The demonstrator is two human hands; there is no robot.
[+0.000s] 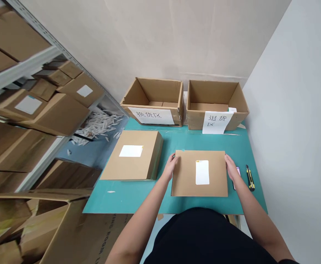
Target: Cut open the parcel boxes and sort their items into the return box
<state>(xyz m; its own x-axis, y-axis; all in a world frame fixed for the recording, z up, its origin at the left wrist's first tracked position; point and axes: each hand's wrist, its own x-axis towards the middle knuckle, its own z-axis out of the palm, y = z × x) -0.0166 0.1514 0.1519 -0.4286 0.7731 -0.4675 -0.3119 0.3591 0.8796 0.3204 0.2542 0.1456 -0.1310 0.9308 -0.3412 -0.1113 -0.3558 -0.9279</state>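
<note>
A flat kraft cardboard box (188,179) with a white label (202,172) lies on the teal table top (127,198), right in front of me. My left hand (170,167) grips its left edge, and my right hand (231,167) grips its right edge. A thicker cardboard box (138,168) with a white label sits to the left, apart from my left hand. Beyond my right hand lie a phone (237,173), partly hidden by that hand, and a yellow-and-black utility knife (250,178).
Two open cardboard boxes stand at the table's far edge, one signed 换货区 (152,115) and one signed 退货区 (217,121). Metal shelves stacked with cardboard boxes (58,110) fill the left side. Walls bound the back and right.
</note>
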